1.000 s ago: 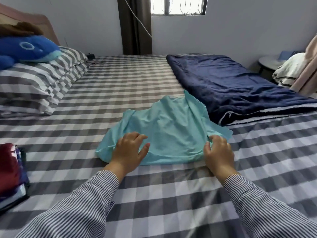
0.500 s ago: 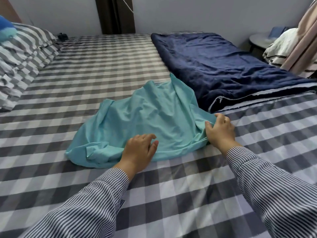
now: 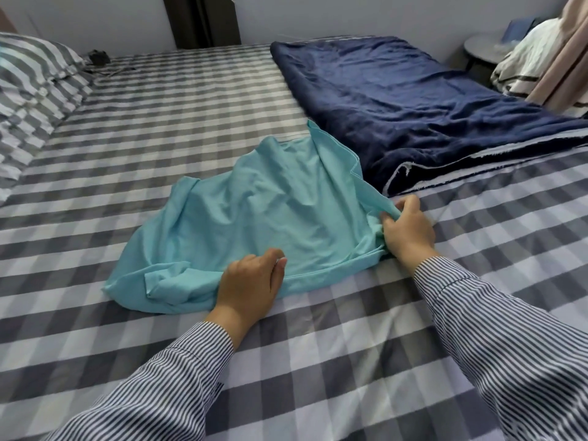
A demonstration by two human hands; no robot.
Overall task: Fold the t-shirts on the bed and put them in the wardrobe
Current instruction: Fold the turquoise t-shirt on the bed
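Two hands in striped sleeves reach onto the bed (image 3: 318,361), which carries one turquoise t-shirt (image 3: 270,211), one folded navy blanket (image 3: 413,100) and one stack of striped pillows (image 3: 35,87). The t-shirt lies crumpled on the checked sheet, just beyond both hands and between them, its near hem running from one hand to the other. The left hand (image 3: 251,284) rests on the near hem of the t-shirt, toward the shirt's left half; its fingers are curled down into the cloth with the thumb alongside, but whether they pinch the fabric or only press on it cannot be told. The right hand (image 3: 407,230) grips the t-shirt's right edge, fingers and thumb closed round a bunched fold of cloth. Beyond the t-shirt and to its right, the navy blanket touches the shirt's far right corner. The pillows sit well apart from the t-shirt, far to its left. A dark curtain (image 3: 203,20) hangs against the wall behind the bed.
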